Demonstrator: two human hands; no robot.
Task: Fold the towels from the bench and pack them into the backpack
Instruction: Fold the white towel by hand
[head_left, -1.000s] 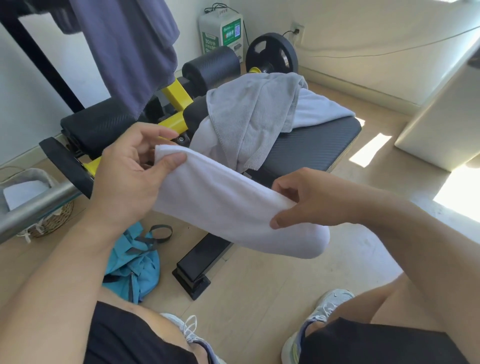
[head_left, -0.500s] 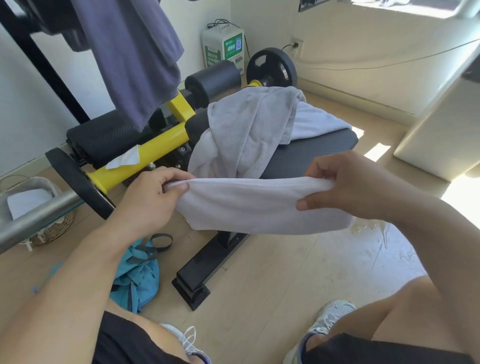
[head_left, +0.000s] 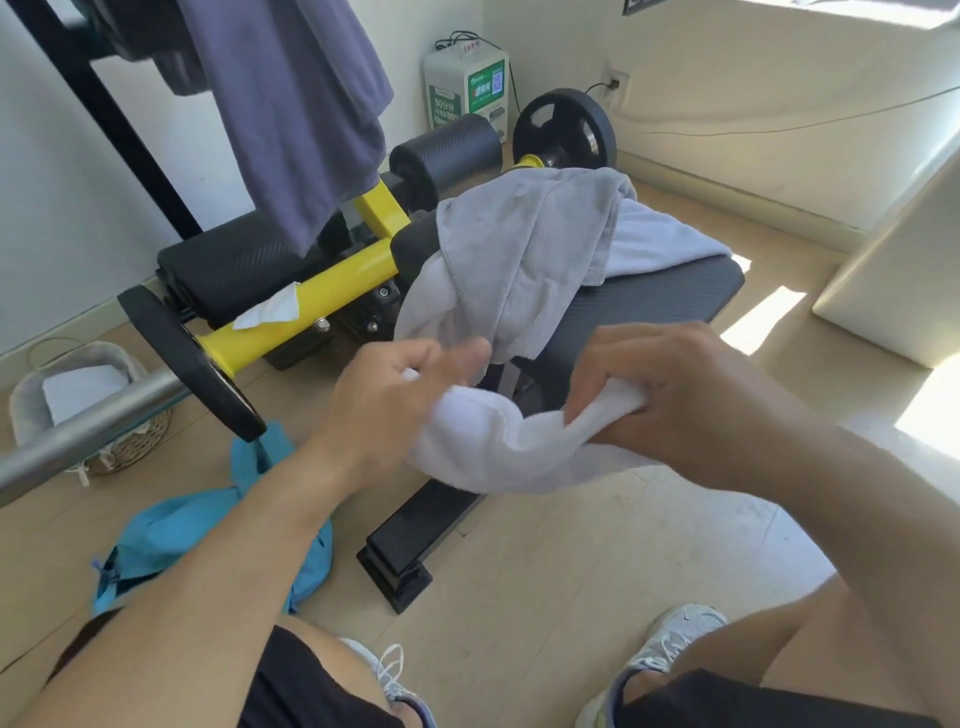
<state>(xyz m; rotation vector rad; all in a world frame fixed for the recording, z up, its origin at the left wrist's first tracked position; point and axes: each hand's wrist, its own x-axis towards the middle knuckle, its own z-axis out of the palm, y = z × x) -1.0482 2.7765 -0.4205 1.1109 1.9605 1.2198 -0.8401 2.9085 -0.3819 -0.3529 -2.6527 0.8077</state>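
Both hands closer together than half a second ago: left hand and right hand each closed on white towel, now bunched and sagging between them. Gray towels unmoved on bench; blue backpack on floor.

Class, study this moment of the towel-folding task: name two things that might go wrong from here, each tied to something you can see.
1. The white towel hangs bunched in mid-air between the left hand and right hand, with no surface under it; the fold may come out uneven or slip open.

2. The grey towel droops over the edge of the bench; it could slide to the floor.
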